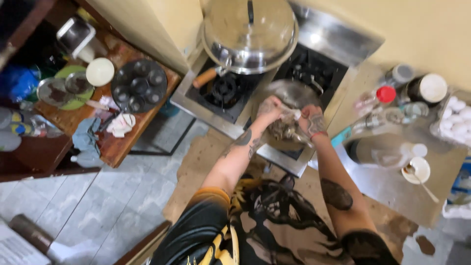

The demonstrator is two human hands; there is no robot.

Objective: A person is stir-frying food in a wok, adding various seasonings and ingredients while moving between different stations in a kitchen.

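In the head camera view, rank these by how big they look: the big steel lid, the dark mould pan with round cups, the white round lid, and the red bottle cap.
1. Big steel lid, clearly largest.
2. Dark mould pan.
3. White round lid.
4. Red bottle cap, smallest.
Nearness to the camera may skew this somewhat.

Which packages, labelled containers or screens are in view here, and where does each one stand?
Egg tray: right edge of the counter, clear, holding white eggs.
Red-capped bottle: counter right of the stove, clear body.
Dark jar: beside it, round, white lid.
Clear bottle: lying on the counter, white cap.
No screens or signs visible.
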